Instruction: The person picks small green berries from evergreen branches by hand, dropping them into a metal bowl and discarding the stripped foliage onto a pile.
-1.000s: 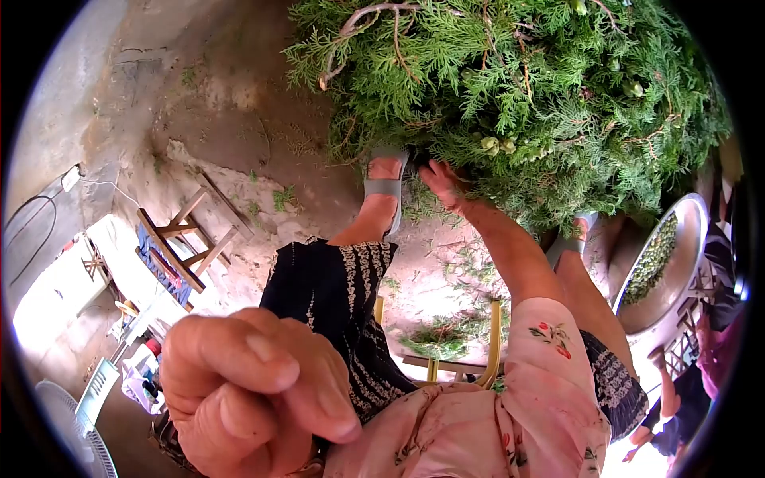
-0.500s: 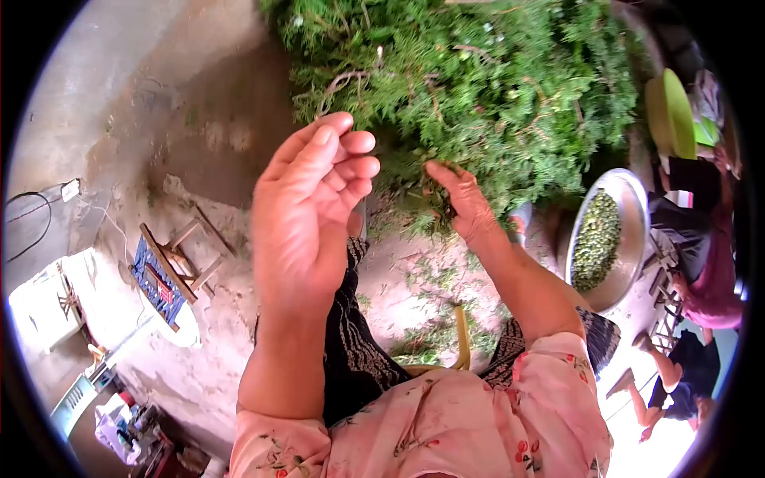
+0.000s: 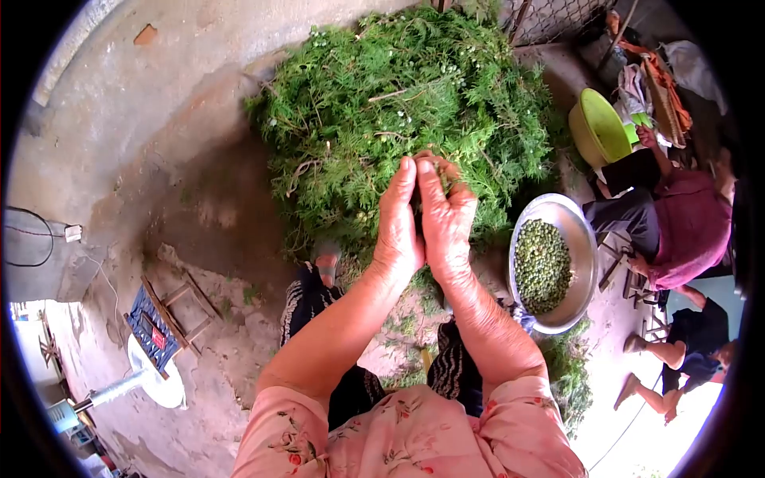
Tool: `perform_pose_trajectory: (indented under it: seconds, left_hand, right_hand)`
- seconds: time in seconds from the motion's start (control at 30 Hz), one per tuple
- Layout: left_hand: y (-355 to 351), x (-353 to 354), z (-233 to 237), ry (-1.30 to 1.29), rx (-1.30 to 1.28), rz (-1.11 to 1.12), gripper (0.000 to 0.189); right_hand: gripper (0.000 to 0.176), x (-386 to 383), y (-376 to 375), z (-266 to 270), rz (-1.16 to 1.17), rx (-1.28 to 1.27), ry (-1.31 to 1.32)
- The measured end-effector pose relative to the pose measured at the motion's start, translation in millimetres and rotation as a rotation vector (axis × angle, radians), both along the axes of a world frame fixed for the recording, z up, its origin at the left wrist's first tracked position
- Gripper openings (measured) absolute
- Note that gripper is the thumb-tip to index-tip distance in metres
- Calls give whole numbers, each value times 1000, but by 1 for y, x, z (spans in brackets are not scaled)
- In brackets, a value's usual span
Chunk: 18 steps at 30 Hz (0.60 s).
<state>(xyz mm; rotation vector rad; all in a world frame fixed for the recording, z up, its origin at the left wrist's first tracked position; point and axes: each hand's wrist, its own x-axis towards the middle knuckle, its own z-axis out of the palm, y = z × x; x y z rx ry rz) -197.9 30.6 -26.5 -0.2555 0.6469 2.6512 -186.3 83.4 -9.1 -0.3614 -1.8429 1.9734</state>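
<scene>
Both hands up in front of me, heels of the palms together, over the near side of the heap of feathery green conifer branches (image 3: pixel 343 111). Left hand (image 3: pixel 398 227): cupped, thumb up. Right hand (image 3: pixel 448 227): cupped against it, fingers curled over, thumb beside the other thumb. A dark gap shows between the palms. Bit of greenery at the curled fingers; can't tell if it's gripped or just behind. Contents of the cup hidden.

Heap is loose and bushy: flat scaly sprays, bare brown twigs poking through, pale bluish-green cones dotted in it. Sits on the rough, stained concrete floor (image 3: pixel 199 215).

Right of the heap: wide round shiny metal basin (image 3: pixel 588 247), smooth rim, tilted in my view. Small rounded green pieces (image 3: pixel 543 267) mounded inside, knobbly texture. Past it, smooth yellow-green tub (image 3: pixel 588 131), deep and round.

Left: wooden-framed seat with blue patterned fabric (image 3: pixel 151 327), next to a round white base (image 3: pixel 163 386) with a pale pole. Person in a maroon top (image 3: pixel 695 227) sits beyond the basin.
</scene>
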Motion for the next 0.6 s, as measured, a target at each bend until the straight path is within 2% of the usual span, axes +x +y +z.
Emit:
perform_pose_trajectory:
  seconds: [0.07, 0.1, 0.13, 0.2, 0.3, 0.33, 0.43, 0.5, 0.6]
  left_hand:
    - [2, -3, 1, 33, 139, -26, 42]
    - [2, -3, 1, 23, 203, -40, 41]
    - [2, -3, 1, 12, 268, -51, 40]
    - [1, -6, -3, -15, 236, -37, 39]
    - [-3, -4, 2, -27, 183, -48, 34]
    - [-4, -5, -7, -133, 251, -84, 32]
    - [-3, -6, 5, -137, 209, 0, 35]
    - [-3, -5, 15, -265, 122, -14, 29]
    - [1, -10, -8, -228, 260, 3, 29]
  right_hand:
    - [22, -1, 4, -10, -88, 371, 36]
    - [24, 3, 0, 7, -113, 585, 28]
    - [27, 3, 5, 7, -47, 689, 51]
    - [33, 8, 0, 13, -108, 665, 99]
    - [29, 7, 3, 3, -80, 705, 101]
    - [29, 7, 3, 4, -50, 635, 86]
    - [28, 3, 5, -5, -10, 541, 143]
    - [28, 1, 7, -9, -15, 350, 154]
    - [33, 2, 7, 3, -67, -210, 148]
